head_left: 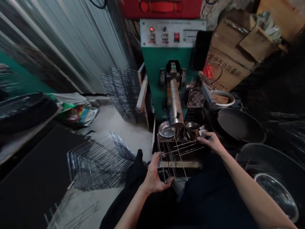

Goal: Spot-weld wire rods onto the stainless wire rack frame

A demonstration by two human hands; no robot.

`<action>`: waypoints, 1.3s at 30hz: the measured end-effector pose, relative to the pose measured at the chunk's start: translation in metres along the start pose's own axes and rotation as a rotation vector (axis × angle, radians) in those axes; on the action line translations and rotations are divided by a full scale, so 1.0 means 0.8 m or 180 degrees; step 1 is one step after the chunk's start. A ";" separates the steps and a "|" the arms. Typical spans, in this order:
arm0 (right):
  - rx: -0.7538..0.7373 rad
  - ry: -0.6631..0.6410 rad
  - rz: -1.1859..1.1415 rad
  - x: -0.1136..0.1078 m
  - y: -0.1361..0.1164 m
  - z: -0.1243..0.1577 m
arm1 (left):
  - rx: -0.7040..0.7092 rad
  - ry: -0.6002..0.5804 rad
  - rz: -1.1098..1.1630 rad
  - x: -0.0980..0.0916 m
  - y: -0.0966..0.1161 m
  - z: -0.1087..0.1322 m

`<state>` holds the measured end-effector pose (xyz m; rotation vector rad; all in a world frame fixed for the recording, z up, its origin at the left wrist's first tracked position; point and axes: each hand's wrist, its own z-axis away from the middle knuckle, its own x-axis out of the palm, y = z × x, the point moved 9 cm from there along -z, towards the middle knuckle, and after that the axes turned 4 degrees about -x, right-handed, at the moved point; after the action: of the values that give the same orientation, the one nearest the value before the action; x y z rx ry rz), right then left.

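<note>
A wire rack (170, 156) of thin metal rods is held in front of me, just below the steel arm (175, 101) of a green machine (154, 63). My left hand (156, 176) grips its left side, thumb and fingers spread along the rods. At the right, my right hand (211, 141) pinches the ends of a few thin wire rods (190, 148) that cross the rack. Whether these rods are joined to it I cannot tell. Small metal bowls (166, 129) sit behind the rack, under the machine arm.
Stacked wire racks (100, 162) stand on the floor at left, with another stack (122, 92) by the corrugated wall. To the right are a dark round pan (240, 125), a metal bowl (276, 194) and a cardboard box (234, 54). A red light glows on the control panel (172, 33).
</note>
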<state>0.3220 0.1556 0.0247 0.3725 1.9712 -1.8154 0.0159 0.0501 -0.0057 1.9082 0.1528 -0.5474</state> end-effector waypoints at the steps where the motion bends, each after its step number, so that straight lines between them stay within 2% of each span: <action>1: 0.0009 0.0017 -0.0027 -0.002 0.001 0.000 | -0.0001 0.0024 -0.0021 0.000 -0.001 0.000; 7: -0.0021 0.0118 -0.0020 -0.009 0.005 -0.004 | 0.0218 0.0212 0.0154 -0.004 0.014 -0.013; 15: 0.0034 0.0130 -0.0061 -0.010 0.014 -0.016 | 0.0110 0.0184 0.0337 0.003 -0.001 -0.023; 23: 0.0122 0.0243 -0.0158 -0.014 0.025 -0.026 | 0.0248 0.0297 0.0432 -0.003 0.009 -0.037; 31: 0.0200 0.0342 -0.0201 -0.014 0.030 -0.034 | 0.0360 0.0301 0.0383 -0.005 0.004 -0.049; 39: 0.0176 0.0351 -0.0137 -0.015 0.036 -0.043 | 0.0245 0.0299 0.0397 -0.002 -0.014 -0.051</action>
<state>0.3413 0.1940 0.0072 0.4599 2.0200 -1.9170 0.0228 0.0917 -0.0019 2.0042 0.0734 -0.3848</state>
